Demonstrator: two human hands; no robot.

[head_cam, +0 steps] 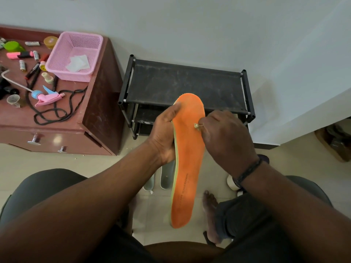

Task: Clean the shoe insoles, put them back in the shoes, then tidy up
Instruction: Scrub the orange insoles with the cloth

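Item one, your left hand (163,135): it grips the orange insole (187,158) along its left edge near the toe end, thumb laid up the orange face, the other fingers wrapped behind and out of sight. Item two, your right hand (226,137): fingers curled tight, pinching a small pale tool or scrap (196,126) whose tip touches the insole's right side just across from your left thumb; what exactly the thing is cannot be told at this size. Item three, the insole itself: held upright and slightly tilted between your knees, toe end up and away from you, heel end hanging free toward your lap, a pale green rim showing down its left edge. Handling note for the step in hand, judged as picking or scraping dirt off the face: keep your left grip close behind the spot being worked so the foam does not flex away, work in short strokes, and turn the insole rather than reaching round it. Below the grip, on the floor: a pair of pale shoes (161,177), partly hidden by the insole, and your bare foot (209,209). Just beyond the grip: a black shoe rack (186,86). Well to the left of the grip: a reddish cabinet (91,111) bearing a pink basket (76,54) with white wipes (77,63) inside, a pink spray head (49,96), black laces (57,107) and assorted markers. The cleaning looks under way; refitting and tidying are not yet done.
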